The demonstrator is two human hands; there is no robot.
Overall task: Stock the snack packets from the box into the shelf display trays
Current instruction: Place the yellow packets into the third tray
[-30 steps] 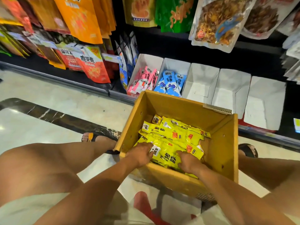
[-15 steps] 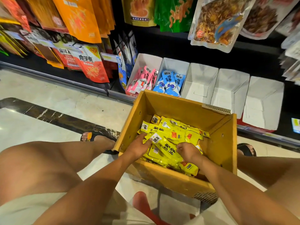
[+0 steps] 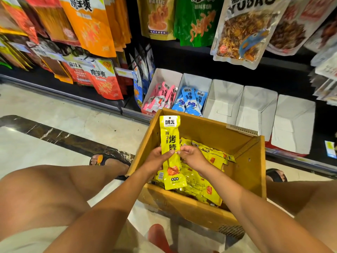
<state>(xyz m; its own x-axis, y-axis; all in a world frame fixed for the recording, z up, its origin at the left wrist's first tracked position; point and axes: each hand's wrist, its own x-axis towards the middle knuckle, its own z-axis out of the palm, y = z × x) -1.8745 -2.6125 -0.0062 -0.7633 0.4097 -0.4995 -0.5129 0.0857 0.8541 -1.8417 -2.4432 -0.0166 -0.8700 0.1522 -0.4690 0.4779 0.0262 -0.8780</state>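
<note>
A long yellow snack packet (image 3: 170, 136) stands upright over the near left side of the cardboard box (image 3: 249, 172). My left hand (image 3: 158, 158) grips its left edge and my right hand (image 3: 191, 157) pinches its right edge at mid-height. More yellow packets (image 3: 206, 187) lie piled inside the box. On the bottom shelf stand white display trays: one holds pink packets (image 3: 160, 96), one holds blue packets (image 3: 190, 101), and three trays (image 3: 223, 99) to the right hold nothing.
Large snack bags (image 3: 91, 24) hang above and left of the trays. The metal shelf edge (image 3: 73, 99) runs along the floor. My knees flank the box, and a sandalled foot (image 3: 102, 159) rests left of it.
Both hands were down among the packets in the box; now they have lifted one yellow packet upright out of the pile.
</note>
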